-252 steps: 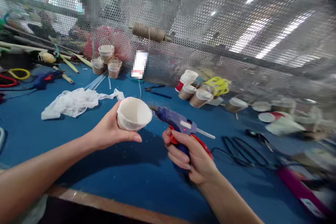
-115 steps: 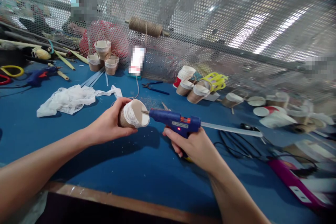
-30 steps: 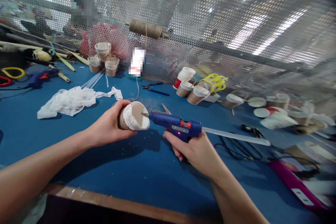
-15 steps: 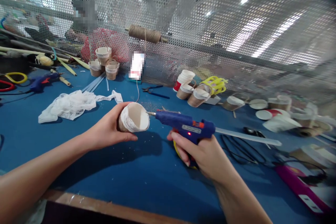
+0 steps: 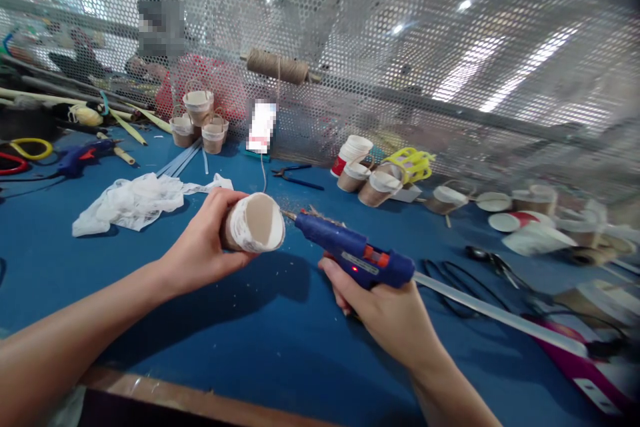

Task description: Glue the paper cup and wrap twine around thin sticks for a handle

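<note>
My left hand is wrapped round a small paper cup held on its side above the blue table, its brown bottom facing right. White lace edges the cup's end. My right hand grips a blue hot glue gun with a red light on its body. The gun's nozzle tip sits just off the right rim of the cup's bottom. A long clear glue stick juts out of the gun's back toward the lower right.
White lace fabric lies left of the cup. Finished cup baskets stand by a metal mesh screen; more cups and yellow rings stand to the right. Pliers, black cables, a twine spool. A person sits behind the screen.
The glue gun's nozzle has drawn back from the cup's bottom to just off its right rim. The gun has tilted, its rear and glue stick now dropping lower right. The cup has turned slightly.
</note>
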Available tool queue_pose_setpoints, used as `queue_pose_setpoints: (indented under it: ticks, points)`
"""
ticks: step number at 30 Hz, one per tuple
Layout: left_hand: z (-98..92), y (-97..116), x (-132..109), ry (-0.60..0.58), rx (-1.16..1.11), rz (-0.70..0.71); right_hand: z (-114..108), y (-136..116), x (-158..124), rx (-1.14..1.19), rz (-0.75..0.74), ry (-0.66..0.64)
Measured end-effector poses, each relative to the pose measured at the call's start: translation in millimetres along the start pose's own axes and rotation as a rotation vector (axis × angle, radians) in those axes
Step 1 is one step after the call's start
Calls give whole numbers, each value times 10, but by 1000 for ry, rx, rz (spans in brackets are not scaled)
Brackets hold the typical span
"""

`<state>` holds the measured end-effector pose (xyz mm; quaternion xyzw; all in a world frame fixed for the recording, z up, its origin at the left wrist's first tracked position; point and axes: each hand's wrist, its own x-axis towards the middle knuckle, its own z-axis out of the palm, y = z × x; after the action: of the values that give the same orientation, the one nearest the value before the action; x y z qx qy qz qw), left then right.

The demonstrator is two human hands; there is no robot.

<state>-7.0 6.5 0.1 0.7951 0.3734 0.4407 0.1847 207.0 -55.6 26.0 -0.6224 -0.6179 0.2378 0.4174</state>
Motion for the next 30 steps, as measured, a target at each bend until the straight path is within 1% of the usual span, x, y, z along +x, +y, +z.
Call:
queue_pose_setpoints:
  ticks: [9,16,20,24,30]
  points:
    - [12,7,-7,-20,0,31,13,107,42,-36,-77,0]
    - [1,1,-16,-18,14,42,14,82,44,-48,-65,1]
    - [5,-5,-3,-16,19,31,19,57,30,-33,-18,29]
    - [12,-9,11,-9,17,26,17,44,25,-30,-27,8]
    - [-1,-9,4,-4,23,22,19,-26,-11,-6,8,23]
